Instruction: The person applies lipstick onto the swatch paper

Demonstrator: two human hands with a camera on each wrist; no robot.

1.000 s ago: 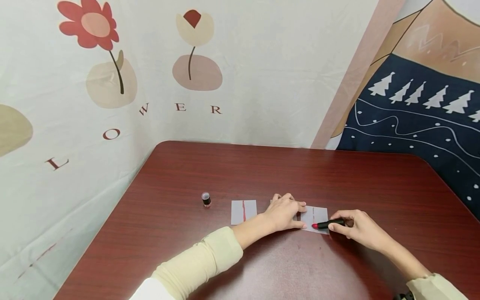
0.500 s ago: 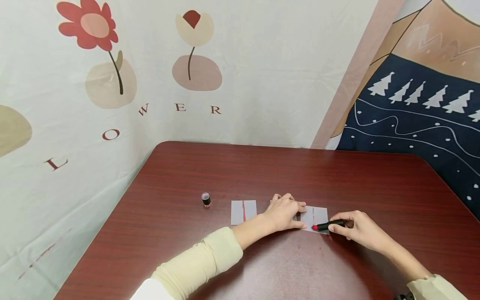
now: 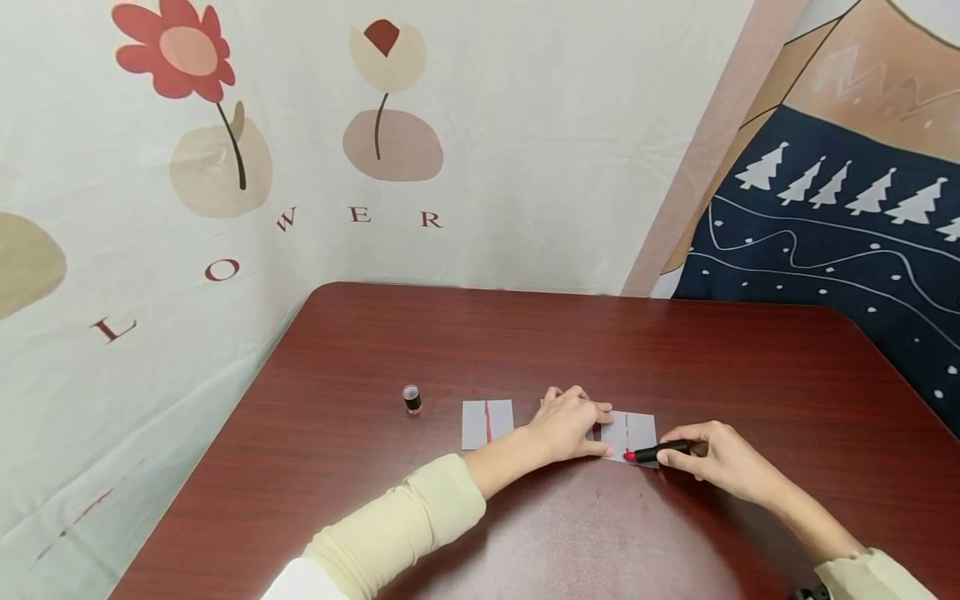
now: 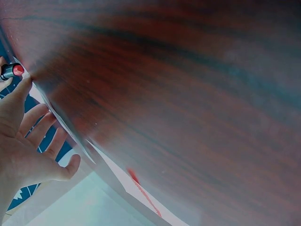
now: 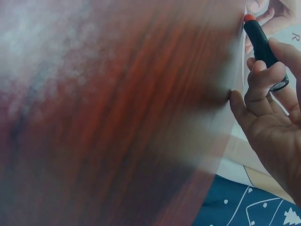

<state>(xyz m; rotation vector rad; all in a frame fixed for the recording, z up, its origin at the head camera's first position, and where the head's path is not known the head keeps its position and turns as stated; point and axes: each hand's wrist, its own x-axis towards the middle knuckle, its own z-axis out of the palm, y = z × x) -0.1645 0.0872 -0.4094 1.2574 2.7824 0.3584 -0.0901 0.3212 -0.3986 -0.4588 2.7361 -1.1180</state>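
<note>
My right hand (image 3: 723, 457) pinches a black lipstick (image 3: 658, 452) between thumb and fingers. Its red tip touches a small white paper (image 3: 641, 429), near the paper's front edge, at the lower end of a thin, faint red line. Spread across the left side of that paper is my left hand (image 3: 568, 423), whose thumb and fingertips press down. Another piece of paper lies mostly hidden under this hand. To the left, a white paper (image 3: 475, 423) bears a thicker red stroke, its lower right corner covered by my left wrist. In the right wrist view, the lipstick (image 5: 261, 44) tilts in my fingers.
A small black lipstick cap with a clear end (image 3: 412, 399) stands on the left part of the reddish-brown wooden table (image 3: 562, 342). Printed cloth (image 3: 525, 167) hangs behind the table's far edge and along its left side.
The lipstick tip has slid slightly toward the paper's front edge, and the faint red line reaches a little lower. My left hand has stayed in place.
</note>
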